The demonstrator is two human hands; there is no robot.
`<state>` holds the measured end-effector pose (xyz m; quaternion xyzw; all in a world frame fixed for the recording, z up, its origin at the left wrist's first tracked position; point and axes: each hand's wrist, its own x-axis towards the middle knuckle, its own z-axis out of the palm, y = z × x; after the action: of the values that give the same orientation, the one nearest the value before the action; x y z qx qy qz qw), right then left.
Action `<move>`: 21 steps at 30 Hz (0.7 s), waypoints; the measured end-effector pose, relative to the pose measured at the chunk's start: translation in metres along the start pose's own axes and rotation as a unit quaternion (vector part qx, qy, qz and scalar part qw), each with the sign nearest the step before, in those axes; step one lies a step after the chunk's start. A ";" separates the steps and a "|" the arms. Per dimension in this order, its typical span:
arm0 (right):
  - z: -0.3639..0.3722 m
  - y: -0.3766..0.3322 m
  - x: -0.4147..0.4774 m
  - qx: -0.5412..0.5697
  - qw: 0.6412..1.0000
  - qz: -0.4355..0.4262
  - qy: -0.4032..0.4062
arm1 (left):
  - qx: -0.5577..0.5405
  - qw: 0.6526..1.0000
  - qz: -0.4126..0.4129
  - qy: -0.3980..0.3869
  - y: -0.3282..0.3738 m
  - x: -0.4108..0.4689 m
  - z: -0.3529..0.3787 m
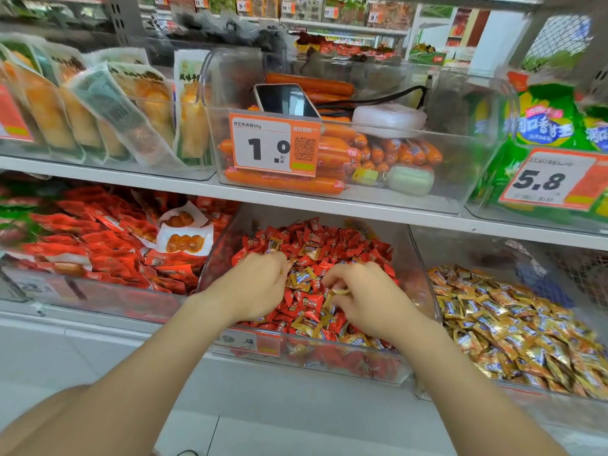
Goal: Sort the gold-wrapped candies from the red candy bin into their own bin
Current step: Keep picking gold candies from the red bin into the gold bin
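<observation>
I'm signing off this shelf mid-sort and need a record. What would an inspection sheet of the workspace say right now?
Surface: white lower shelf, carrying clear bins.
Job's things: red candy bin has gold-wrapped candies mixed in; gold bin to its right is well filled.
Clutter: phone, white case and green case lie in the sausage bin above.
Hands: left hand has fingers curled in the pile, its hold is hidden; right hand pinches a gold candy.
Cables: black cord beside the phone.
Surroundings: price tags, packaged snacks.
</observation>
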<state>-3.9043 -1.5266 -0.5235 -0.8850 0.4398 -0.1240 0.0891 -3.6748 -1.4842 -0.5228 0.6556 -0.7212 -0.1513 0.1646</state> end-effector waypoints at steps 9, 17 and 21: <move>-0.017 0.000 -0.010 0.100 0.994 0.025 0.024 | 0.086 0.995 0.023 0.041 0.001 0.020 0.011; -0.035 0.000 -0.016 0.231 0.960 0.157 0.005 | 0.080 0.994 0.048 -0.054 0.003 0.030 0.031; -0.034 0.007 -0.016 0.226 0.959 0.164 0.041 | 0.100 0.993 0.056 -0.036 0.008 0.030 0.034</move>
<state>-3.9291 -1.5197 -0.4949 -0.7516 0.5429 -0.2400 0.2876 -3.6998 -1.5130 -0.5488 0.6217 -0.7737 -0.0924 0.0797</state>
